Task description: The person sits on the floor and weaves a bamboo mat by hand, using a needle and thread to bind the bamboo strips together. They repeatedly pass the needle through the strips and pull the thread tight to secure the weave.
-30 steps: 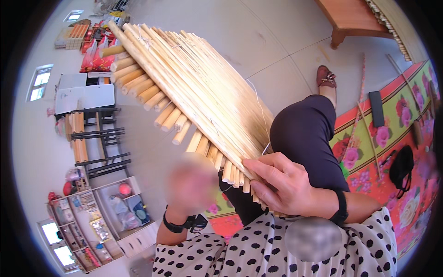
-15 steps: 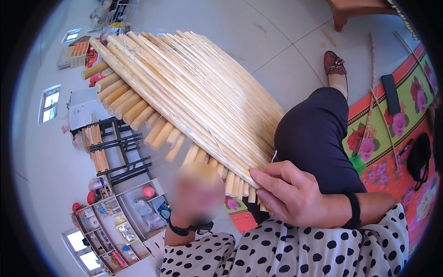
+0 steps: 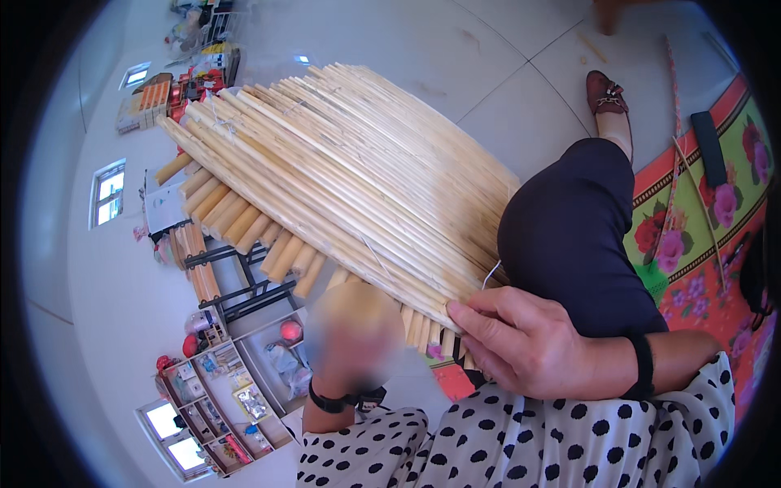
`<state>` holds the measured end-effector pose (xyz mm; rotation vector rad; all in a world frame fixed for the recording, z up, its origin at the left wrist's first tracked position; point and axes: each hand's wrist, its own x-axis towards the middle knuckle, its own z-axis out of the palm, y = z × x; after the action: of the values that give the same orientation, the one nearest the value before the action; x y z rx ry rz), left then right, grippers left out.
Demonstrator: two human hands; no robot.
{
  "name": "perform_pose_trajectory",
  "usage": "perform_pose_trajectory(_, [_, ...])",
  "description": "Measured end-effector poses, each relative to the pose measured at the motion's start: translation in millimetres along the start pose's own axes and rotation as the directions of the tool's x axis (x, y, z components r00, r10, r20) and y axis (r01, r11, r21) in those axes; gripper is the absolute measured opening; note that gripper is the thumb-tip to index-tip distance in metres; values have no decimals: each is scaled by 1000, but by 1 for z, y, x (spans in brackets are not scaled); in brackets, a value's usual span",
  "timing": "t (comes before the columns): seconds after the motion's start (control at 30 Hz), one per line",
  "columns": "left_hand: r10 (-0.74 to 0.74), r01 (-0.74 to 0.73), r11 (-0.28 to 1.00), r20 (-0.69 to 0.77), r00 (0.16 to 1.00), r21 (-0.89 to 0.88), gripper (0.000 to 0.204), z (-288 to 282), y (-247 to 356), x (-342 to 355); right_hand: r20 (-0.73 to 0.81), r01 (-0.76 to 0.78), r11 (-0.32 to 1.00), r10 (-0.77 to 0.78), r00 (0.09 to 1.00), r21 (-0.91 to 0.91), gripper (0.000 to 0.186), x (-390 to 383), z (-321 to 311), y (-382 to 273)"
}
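Observation:
A mat of pale, slender stalks, sewn side by side with thread, slants from the upper left down to my lap. Beneath its near edge stick out the cut ends of a second layer of stalks, lying crosswise. My right hand pinches the outermost stalk at its near right end between thumb and fingers. A loose white thread curves up beside those fingers. Under the near edge of the mat is my left hand, smeared by a blur, so its fingers and grip cannot be made out.
My dark-trousered knee is beside the mat's right end. A floral cloth on the right bears a dark phone and a thin stick. On the left are a compartmented shelf and folded black-legged furniture.
The whole view has shifted, with the room sliding right. The far left end of the mat sits a little lower. My right hand keeps the same pinch.

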<state>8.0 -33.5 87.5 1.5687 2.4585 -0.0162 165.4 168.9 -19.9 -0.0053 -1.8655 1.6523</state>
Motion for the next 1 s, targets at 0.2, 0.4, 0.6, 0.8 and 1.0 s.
perform_pose_trajectory(0.2, [-9,6,997,-35,999,-79,33,3,-1,-3,2,-16,1000,16,1000,-3,43,0,0,-1])
perform_pose_trajectory(0.4, [10,-10,1000,-74,997,5,27,0,8,6,27,-36,999,35,999,8,49,0,1,-1])
perform_pose_trajectory(0.6, [51,-80,977,-147,988,-196,39,4,2,17,50,-16,1000,16,999,-4,53,-2,2,1])
perform_pose_trajectory(0.8, [-156,60,935,-253,955,-349,12,14,19,26,116,12,999,-6,993,-52,65,-3,-2,1])
perform_pose_trajectory(1.0, [-148,49,932,-255,955,-358,21,8,23,31,149,18,996,-5,989,-92,69,-1,-6,-1])
